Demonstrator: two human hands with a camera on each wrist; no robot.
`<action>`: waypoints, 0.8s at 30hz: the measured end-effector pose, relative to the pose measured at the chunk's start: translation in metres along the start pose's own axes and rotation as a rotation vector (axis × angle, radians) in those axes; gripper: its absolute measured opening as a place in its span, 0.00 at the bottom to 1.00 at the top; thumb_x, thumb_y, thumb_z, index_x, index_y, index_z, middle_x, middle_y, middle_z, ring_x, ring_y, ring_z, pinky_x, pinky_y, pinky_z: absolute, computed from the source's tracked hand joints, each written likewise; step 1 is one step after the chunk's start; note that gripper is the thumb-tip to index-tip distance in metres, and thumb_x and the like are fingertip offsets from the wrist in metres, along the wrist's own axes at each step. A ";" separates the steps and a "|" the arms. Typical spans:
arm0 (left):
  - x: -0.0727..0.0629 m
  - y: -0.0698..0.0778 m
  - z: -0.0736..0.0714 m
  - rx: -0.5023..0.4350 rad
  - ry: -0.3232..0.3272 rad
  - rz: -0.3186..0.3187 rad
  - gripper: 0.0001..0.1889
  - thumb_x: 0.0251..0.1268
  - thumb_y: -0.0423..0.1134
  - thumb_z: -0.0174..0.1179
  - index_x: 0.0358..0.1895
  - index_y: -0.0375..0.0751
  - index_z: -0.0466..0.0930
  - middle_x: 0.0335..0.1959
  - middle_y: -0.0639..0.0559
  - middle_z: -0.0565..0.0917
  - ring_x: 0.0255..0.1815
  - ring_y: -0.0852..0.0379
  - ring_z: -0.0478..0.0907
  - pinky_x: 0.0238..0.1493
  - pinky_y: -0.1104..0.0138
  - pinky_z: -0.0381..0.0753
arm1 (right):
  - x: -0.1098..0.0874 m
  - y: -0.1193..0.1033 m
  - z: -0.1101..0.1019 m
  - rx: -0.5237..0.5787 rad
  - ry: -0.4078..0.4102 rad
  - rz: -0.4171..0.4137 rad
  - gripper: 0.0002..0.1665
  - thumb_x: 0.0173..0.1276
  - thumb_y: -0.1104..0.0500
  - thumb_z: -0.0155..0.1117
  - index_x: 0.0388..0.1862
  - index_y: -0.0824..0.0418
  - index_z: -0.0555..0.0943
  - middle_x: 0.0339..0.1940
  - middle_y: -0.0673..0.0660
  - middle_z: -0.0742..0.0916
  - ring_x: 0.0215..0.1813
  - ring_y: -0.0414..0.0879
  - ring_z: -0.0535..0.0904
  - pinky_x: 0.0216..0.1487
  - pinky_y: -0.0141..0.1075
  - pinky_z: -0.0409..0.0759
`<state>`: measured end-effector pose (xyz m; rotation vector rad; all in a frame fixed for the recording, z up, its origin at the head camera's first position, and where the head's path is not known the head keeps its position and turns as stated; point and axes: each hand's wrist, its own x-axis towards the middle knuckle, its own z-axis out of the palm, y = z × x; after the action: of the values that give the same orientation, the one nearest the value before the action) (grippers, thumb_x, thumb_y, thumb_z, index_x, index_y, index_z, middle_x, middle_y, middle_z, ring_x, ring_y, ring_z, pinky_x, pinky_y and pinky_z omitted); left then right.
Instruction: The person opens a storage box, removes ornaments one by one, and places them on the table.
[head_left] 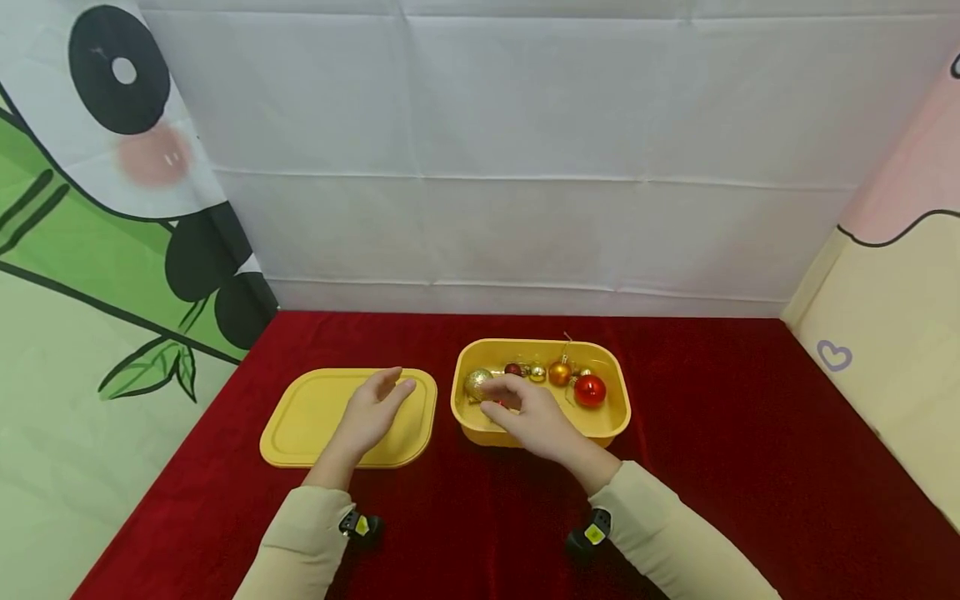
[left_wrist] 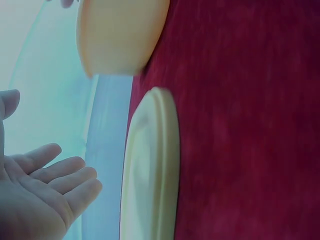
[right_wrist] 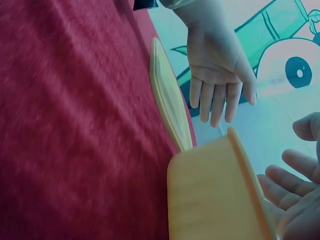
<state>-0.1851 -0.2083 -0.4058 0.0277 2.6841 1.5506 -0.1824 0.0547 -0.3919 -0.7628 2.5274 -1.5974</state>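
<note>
A yellow plastic box (head_left: 617, 408) holds several Christmas baubles: a glittery gold bauble (head_left: 477, 384), a shiny red bauble (head_left: 590, 391), an orange-gold bauble (head_left: 559, 372) with a hanging loop, and smaller ones. Over the box's front left part hovers my right hand (head_left: 542, 421), its fingers loosely bent near the gold glitter bauble; nothing shows in its grasp. It hides part of the box's inside. My left hand (head_left: 369, 414) is above the flat yellow lid (head_left: 307, 421), with fingers extended and holding nothing. In the left wrist view, the left palm (left_wrist: 35, 200) is bare.
Dark red cloth (head_left: 720, 450) covers the table, with the lid to the left of the box. A white cloth (head_left: 525, 167) hangs behind. Printed curtains stand at both sides, a panda-like picture (head_left: 120, 71) on the left.
</note>
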 end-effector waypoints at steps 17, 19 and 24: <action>0.007 0.009 0.045 -0.131 0.023 0.035 0.30 0.69 0.51 0.53 0.67 0.35 0.65 0.67 0.40 0.70 0.69 0.44 0.64 0.69 0.51 0.66 | -0.009 0.021 -0.027 -0.232 0.072 -0.045 0.17 0.66 0.57 0.63 0.51 0.62 0.80 0.49 0.58 0.86 0.53 0.53 0.81 0.57 0.45 0.79; 0.007 0.011 0.049 -0.155 0.018 0.032 0.29 0.69 0.50 0.53 0.67 0.35 0.65 0.67 0.40 0.70 0.69 0.45 0.65 0.68 0.52 0.67 | -0.011 0.024 -0.030 -0.256 0.082 -0.046 0.17 0.66 0.56 0.63 0.51 0.62 0.80 0.49 0.57 0.86 0.53 0.53 0.81 0.56 0.46 0.79; 0.009 0.016 0.061 -0.198 0.040 0.048 0.29 0.69 0.48 0.53 0.66 0.31 0.66 0.64 0.36 0.72 0.66 0.43 0.68 0.62 0.54 0.74 | -0.014 0.029 -0.039 -0.319 0.109 -0.050 0.17 0.65 0.56 0.63 0.50 0.62 0.81 0.48 0.57 0.86 0.52 0.54 0.81 0.55 0.47 0.80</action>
<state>-0.1918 -0.1468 -0.4228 0.0552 2.5628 1.8433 -0.1929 0.1028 -0.4019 -0.7898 2.9076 -1.2957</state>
